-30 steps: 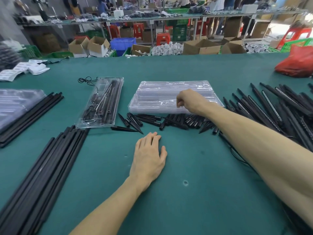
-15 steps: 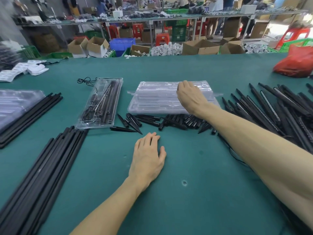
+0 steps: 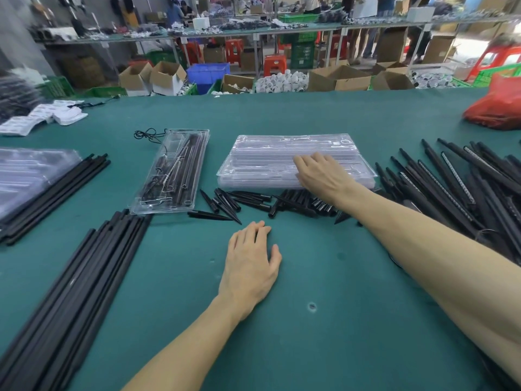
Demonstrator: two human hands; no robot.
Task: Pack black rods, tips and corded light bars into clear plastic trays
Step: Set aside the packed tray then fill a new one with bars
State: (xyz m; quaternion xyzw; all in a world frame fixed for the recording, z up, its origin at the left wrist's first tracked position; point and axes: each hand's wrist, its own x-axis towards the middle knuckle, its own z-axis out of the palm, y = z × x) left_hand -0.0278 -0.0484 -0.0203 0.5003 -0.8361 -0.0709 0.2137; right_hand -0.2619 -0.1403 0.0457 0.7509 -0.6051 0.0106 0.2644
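Right hand [image 3: 321, 176] has slid back a little on the stack of clear trays [image 3: 267, 159], fingers flat on top
Left hand [image 3: 249, 266] rests flat on the green table [image 3: 338, 277] in front of the stack, fingers straight, holding nothing; black tips [image 3: 242, 200] lie just in front of the stack, a filled tray [image 3: 172, 170] and black rods [image 3: 84, 277] to its left, light bars [image 3: 456, 179] to its right
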